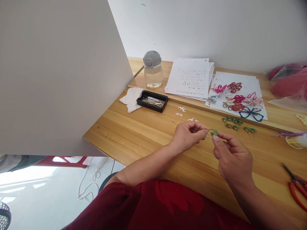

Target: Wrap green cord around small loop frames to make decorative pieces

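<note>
Between the thumb and fingers of my right hand (233,156) is a small green thread-wrapped crescent (214,132). My left hand (188,135) pinches the thin green thread (209,129) coming off that crescent's left end. Both hands are raised a little over the wooden table (148,140), close together. Several similar green crescents (232,123) lie on the table beyond my right hand. Small white paper crescents (180,111) lie past my left hand, some partly hidden behind it.
A black tray (163,107) of beads sits by a white tissue (132,99) and a water bottle (153,75). Behind are paper sheets (189,76) and coloured thread flowers (237,99). Red-handled scissors (296,188) and a thread spool (297,141) lie right. A grey panel (59,70) stands left.
</note>
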A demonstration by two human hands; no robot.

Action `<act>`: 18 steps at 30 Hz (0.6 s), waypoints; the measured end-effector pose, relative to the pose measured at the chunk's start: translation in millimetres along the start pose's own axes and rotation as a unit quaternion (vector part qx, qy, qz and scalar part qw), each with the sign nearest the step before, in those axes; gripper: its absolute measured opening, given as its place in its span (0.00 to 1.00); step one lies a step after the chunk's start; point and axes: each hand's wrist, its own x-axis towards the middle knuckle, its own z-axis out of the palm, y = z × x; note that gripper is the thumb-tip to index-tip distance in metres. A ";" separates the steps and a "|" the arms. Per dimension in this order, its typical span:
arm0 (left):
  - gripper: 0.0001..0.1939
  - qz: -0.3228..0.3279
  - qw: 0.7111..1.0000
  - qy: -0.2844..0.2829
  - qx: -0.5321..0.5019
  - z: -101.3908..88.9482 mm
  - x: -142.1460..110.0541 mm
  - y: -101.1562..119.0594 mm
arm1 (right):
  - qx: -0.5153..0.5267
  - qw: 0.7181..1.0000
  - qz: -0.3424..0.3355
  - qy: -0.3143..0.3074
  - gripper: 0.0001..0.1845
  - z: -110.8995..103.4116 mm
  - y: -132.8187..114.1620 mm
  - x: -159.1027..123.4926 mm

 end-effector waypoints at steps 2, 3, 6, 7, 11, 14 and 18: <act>0.16 -0.017 1.000 -0.010 -0.024 -1.9 1.0 0.0 | -0.001 1.000 -0.002 0.003 0.12 -0.7 1.9 0.8; 0.18 -0.028 0.999 -0.013 -0.035 -2.5 1.6 0.0 | 0.001 1.000 -0.003 0.004 0.12 -1.1 2.9 1.2; 0.22 -0.055 0.997 -0.013 -0.061 -2.6 3.2 0.0 | 0.023 1.000 0.006 0.007 0.12 -1.3 5.1 2.9; 0.23 -0.057 0.996 -0.009 -0.066 -2.2 3.7 -0.2 | 0.037 0.999 0.015 0.006 0.13 -0.6 5.1 3.5; 0.24 -0.047 0.995 0.016 -0.090 -0.7 5.9 -3.1 | 0.111 0.989 0.099 -0.013 0.17 6.1 1.2 4.8; 0.23 -0.041 0.993 0.032 -0.105 -0.8 6.6 -6.4 | 0.131 0.978 0.159 -0.038 0.19 11.9 -1.2 3.1; 0.18 -0.003 0.997 0.051 -0.064 -1.4 6.9 -9.6 | 0.082 0.985 0.136 -0.064 0.17 13.5 1.2 -0.9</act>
